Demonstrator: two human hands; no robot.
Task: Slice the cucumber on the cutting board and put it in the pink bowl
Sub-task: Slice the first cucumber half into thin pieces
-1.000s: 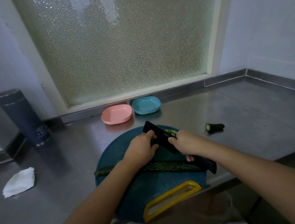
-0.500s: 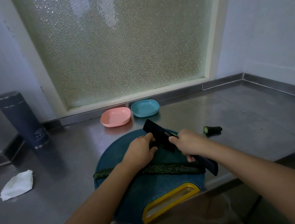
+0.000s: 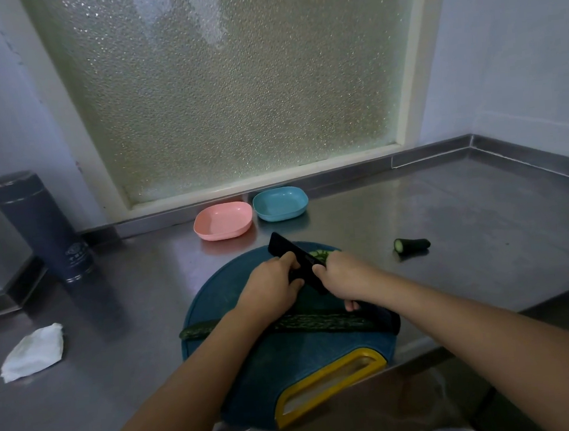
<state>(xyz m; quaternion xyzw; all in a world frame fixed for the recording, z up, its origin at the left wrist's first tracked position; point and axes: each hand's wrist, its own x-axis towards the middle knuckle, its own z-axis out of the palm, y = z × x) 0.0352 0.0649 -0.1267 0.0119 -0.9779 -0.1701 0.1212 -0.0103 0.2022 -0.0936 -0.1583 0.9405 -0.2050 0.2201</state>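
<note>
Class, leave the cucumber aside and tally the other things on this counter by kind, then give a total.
Bowls: 2, pink bowl and blue bowl
Knife: 1
Cutting board: 1
Flask: 1
Tissue: 1
Total: 6

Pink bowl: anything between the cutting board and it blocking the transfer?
Nothing visible. Only bare steel counter separates the cutting board's far edge from the pink bowl. The blue bowl sits to its right; a cucumber end lies further right, off the path.
</note>
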